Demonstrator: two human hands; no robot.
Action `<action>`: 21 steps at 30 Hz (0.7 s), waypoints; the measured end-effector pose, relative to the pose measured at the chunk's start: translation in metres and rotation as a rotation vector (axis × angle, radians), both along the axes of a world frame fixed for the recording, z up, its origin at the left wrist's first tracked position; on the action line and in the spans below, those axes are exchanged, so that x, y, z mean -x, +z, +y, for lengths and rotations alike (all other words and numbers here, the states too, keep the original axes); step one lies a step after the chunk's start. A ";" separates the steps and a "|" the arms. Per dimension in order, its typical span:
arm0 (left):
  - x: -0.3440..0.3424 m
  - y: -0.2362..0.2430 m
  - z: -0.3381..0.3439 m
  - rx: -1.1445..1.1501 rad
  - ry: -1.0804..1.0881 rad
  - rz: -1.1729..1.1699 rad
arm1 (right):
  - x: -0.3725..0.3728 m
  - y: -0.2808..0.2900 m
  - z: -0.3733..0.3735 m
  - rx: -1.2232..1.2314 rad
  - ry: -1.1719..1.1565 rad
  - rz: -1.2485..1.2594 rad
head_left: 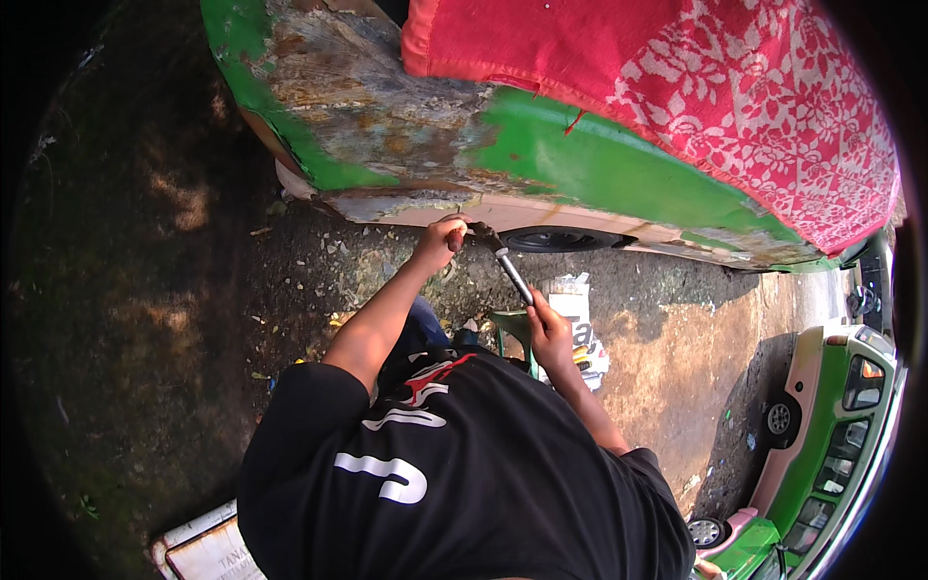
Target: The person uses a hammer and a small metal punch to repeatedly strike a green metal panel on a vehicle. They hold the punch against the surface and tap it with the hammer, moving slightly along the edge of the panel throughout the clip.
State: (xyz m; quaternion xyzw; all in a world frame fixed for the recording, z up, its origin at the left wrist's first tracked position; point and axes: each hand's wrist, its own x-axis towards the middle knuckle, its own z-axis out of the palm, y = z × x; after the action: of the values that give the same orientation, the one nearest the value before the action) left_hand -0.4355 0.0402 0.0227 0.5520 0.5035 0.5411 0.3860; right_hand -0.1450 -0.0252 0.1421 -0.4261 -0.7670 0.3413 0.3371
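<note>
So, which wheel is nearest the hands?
The wheel under the red-draped vehicle, right of the left hand; the other two are on the parked van.

Vehicle side [619,159] blocked the way ahead, wheel [561,239] stood just right of hammer head [488,238], white sack [570,300] lay beside right hand [551,333], ground [319,256] left of left hand [440,242] offered free room.

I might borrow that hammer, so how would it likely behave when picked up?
The hammer would probably feel stiff, since its metallic shaft looks straight. It may be head-heavy, judging by the dark, chunky head at one end. The shaft could be slippery where it looks smooth and shiny.
</note>
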 end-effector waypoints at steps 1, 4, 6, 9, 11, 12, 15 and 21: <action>-0.001 0.015 -0.003 -0.035 -0.015 0.148 | -0.003 -0.001 0.000 0.016 -0.043 0.010; 0.003 0.025 -0.009 -0.108 0.025 0.301 | -0.005 0.001 0.001 0.162 -0.111 0.035; 0.002 0.030 -0.012 -0.127 0.041 0.305 | -0.010 -0.008 0.003 0.187 -0.145 0.030; 0.004 0.032 -0.011 -0.140 0.037 0.328 | -0.013 -0.009 0.004 0.227 -0.180 0.034; 0.003 0.029 -0.009 -0.166 0.033 0.352 | -0.014 -0.005 0.003 0.220 -0.187 0.025; 0.002 0.028 -0.008 -0.173 0.031 0.364 | -0.015 -0.007 0.003 0.206 -0.177 0.046; 0.000 0.027 -0.005 -0.165 0.001 0.389 | -0.015 -0.006 0.002 0.208 -0.177 0.029; 0.004 -0.001 0.002 -0.137 -0.081 0.360 | -0.012 0.007 -0.001 0.303 -0.154 -0.021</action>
State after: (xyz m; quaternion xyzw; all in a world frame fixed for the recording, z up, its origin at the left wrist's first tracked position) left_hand -0.4390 0.0419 0.0221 0.6847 0.5038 0.4506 0.2727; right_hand -0.1328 -0.0265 0.1492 -0.5328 -0.6755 0.4217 0.2863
